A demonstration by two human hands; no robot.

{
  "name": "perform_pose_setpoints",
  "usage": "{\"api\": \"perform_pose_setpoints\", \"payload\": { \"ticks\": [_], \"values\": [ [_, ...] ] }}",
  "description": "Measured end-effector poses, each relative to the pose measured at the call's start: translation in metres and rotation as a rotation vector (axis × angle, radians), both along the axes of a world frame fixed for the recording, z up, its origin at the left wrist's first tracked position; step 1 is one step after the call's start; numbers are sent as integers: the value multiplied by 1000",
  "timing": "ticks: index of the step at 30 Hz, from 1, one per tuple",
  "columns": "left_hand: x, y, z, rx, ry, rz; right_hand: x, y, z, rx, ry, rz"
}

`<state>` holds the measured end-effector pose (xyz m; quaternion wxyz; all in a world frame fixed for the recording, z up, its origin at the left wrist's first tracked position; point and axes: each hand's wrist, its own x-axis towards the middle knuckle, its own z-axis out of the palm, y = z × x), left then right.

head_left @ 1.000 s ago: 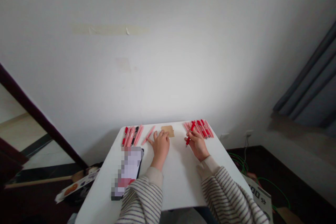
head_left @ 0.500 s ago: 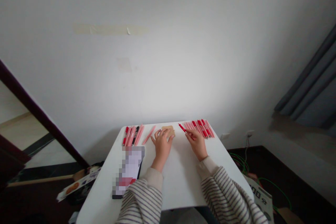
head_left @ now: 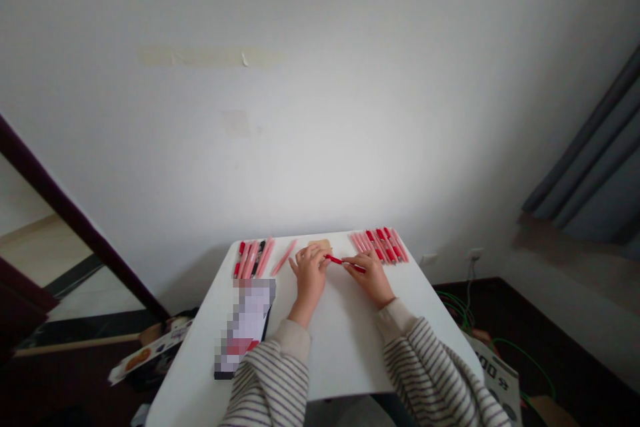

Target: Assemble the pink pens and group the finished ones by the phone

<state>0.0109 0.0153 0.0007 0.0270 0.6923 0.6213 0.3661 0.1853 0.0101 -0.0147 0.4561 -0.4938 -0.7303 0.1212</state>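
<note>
A red pen [head_left: 336,259] lies nearly level between my two hands above the white table. My right hand [head_left: 373,277] is closed round its right end. The fingers of my left hand [head_left: 309,277] are bent, and its thumb side meets the pen's left end in what looks like a pinch. Just behind my left hand lies a small beige block or pad [head_left: 319,243], partly covered by the fingers. A single pink pen [head_left: 285,257] rests to the left of that hand.
A row of pink and red pens [head_left: 380,245] lies at the table's back right. Several pink, red and black pens [head_left: 253,259] lie at the back left. Nearer me on the left is a dark-edged box [head_left: 245,330], partly blurred. The wall stands behind the white table [head_left: 345,340].
My right hand has turned the red pen from slanting away to nearly level and brought its end leftward to my left hand. The left hand has drawn slightly off the beige block.
</note>
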Motion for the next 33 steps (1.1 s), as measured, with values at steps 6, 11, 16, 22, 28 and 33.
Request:
{"api": "perform_pose_setpoints", "payload": {
  "ticks": [6, 11, 16, 22, 28, 33],
  "values": [
    [-4, 5, -4, 26, -1, 38, 9, -1, -4, -1, -21, -64],
    [-4, 7, -3, 32, -18, 71, 11, -3, -3, -30, -77, -106],
    [2, 8, 0, 15, -40, 72, 12, -5, -2, -40, -127, -123],
    [14, 15, 1, 2, -45, 83, 23, -6, -6, 12, -168, -197],
    [39, 24, 1, -1, -47, 66, 37, -6, -5, 3, -192, -397],
    [71, 32, 0, -39, -17, 58, 46, -6, -4, -5, -171, -537]
  ]
}}
